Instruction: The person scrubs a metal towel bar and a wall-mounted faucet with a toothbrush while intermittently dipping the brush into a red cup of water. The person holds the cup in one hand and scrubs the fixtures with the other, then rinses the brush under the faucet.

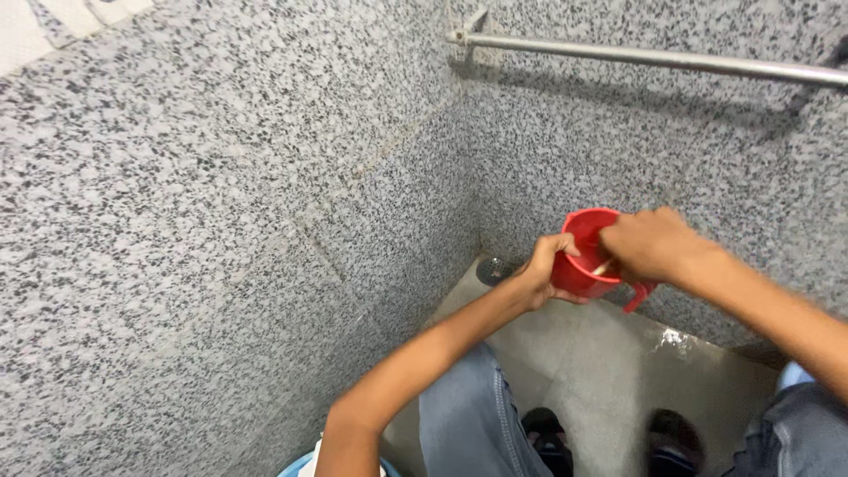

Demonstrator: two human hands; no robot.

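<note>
The left hand [546, 269] grips the red plastic mug [585, 256] by its side — the right hand [649, 243] is curled closed over its rim, above the round metal floor drain [495, 269].

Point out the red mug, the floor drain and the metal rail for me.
red mug [576, 276]: head view, on its outer side wall.
floor drain [495, 269]: head view, on its round grate.
metal rail [654, 58]: head view, mid-length on the bar.

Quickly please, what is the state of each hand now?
Left hand: closed on the red mug's side.
Right hand: closed over the mug's mouth, holding something pale, unclear what.
</note>
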